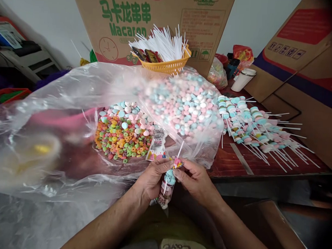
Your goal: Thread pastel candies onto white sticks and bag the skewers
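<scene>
Left hand [151,176] is pinching the gathered neck of a bagged candy skewer [167,188], just off the front edge of the worktop [224,161]; right hand [194,179] is pinching there too, both sets of fingers narrow on the wrapper. White stick [180,149] is poking up. Ring candies [124,139] are lying behind.
</scene>
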Demonstrator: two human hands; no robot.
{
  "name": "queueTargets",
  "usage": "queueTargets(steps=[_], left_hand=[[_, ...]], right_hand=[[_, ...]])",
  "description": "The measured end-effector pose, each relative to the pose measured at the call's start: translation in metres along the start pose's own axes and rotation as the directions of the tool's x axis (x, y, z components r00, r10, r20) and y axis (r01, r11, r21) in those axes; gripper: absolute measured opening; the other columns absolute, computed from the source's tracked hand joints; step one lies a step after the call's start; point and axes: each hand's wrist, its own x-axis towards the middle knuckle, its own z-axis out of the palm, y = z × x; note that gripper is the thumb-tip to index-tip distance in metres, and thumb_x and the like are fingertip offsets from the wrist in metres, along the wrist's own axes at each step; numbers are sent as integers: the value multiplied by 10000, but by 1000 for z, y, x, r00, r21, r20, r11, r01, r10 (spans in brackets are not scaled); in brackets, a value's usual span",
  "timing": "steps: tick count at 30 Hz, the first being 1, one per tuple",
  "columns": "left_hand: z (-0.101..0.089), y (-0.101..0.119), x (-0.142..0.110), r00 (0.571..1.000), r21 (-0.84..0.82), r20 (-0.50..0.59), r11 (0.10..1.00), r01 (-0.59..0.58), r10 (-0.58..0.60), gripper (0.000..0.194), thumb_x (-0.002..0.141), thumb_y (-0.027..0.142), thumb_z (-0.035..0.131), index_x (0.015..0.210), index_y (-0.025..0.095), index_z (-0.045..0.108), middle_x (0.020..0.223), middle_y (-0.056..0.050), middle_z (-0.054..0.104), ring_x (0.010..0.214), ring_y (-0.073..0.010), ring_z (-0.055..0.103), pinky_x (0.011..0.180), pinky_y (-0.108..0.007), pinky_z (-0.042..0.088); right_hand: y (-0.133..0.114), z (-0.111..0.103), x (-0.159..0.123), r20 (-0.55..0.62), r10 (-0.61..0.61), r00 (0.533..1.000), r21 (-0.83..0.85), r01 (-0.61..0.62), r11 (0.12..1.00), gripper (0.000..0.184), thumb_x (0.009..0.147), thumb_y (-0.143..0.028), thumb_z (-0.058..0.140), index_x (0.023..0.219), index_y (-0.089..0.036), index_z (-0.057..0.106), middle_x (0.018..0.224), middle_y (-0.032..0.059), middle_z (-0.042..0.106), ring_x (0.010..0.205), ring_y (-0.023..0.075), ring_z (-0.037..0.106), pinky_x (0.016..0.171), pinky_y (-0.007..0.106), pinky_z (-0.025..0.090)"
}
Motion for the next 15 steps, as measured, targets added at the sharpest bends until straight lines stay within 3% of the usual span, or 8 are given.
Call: queueTargets(steps=[1, 3, 5, 9, 11, 15], left_hand=[[0, 1, -2, 998, 19, 34, 999, 46, -46, 332, 461, 247, 861, 657, 112, 630, 549, 2, 611, 474, -79, 540, 491, -200, 437], [2, 2, -6, 992, 39, 74, 995, 95, -98, 338, 472, 251, 846, 676, 121, 610, 528, 4, 594, 447, -97, 537, 461, -221, 436], [5, 0, -9, 995, 49, 38, 995, 91, -93, 339, 518, 251, 807, 745, 149, 577, 540, 13, 591, 435, -116, 542, 430, -230, 423], [11, -7, -10, 985, 81, -169, 996, -26, 40, 351, 596, 172, 704, 861, 196, 476, 572, 60, 558, 400, -91, 510, 403, -205, 400], [14, -9, -10, 965, 124, -232, 987, -98, 125, 364, 622, 163, 672, 893, 215, 434, 617, 73, 556, 398, -73, 495, 402, -195, 406], [13, -7, -12, 956, 249, -190, 953, -175, 225, 331, 677, 277, 678, 900, 223, 440, 615, 78, 541, 379, -61, 469, 364, -175, 387]], right_hand=[[-4, -4, 1, 63, -73, 995, -109, 80, 991, 147, 819, -293, 568, 915, -197, 621, 679, -33, 553, 589, 97, 486, 573, 233, 418], [-9, -11, 4, 186, -154, 970, -242, 197, 950, 156, 839, -284, 549, 761, -180, 635, 697, -10, 592, 662, 121, 527, 638, 245, 430], [-8, -14, 8, 247, -139, 959, -270, 206, 941, 206, 850, -295, 532, 699, -177, 608, 638, -13, 581, 614, 119, 528, 592, 239, 424], [5, -5, 11, 178, -25, 984, -214, 64, 975, 254, 835, -303, 536, 616, -185, 486, 540, -41, 520, 498, 92, 484, 485, 209, 376], [10, 1, 11, 138, -31, 990, -205, 60, 977, 269, 835, -312, 532, 608, -189, 457, 540, -44, 517, 498, 87, 472, 482, 204, 365], [10, 6, 10, 149, -70, 986, -295, 112, 949, 252, 853, -293, 486, 625, -193, 447, 559, -38, 522, 523, 92, 463, 511, 214, 354]])
